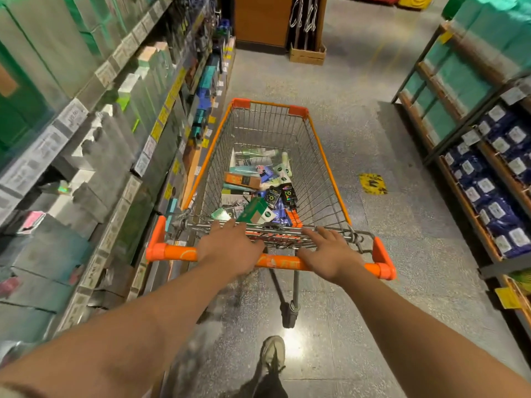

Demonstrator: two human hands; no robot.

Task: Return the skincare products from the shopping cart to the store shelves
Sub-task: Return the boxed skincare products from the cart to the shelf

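Both hands, left (pixel 230 248) and right (pixel 330 252), are lying flat with fingers straight over the cart (pixel 327 168) handle, gripping nothing. Products (pixel 255 191) are sitting at twelve o'clock; shelves (pixel 138 156) at nine. Best stopping alongside the matching shelf before reaching in.

Left shelves (pixel 86 133) smeared by motion blur, price tags unreadable. Labels on products (pixel 255 191) in cart (pixel 324 156) too small to read. Handle (pixel 172 252) partly covered by left hand (pixel 230 248) and right hand (pixel 327 251). Right shelves (pixel 474 133) cut off at edge.
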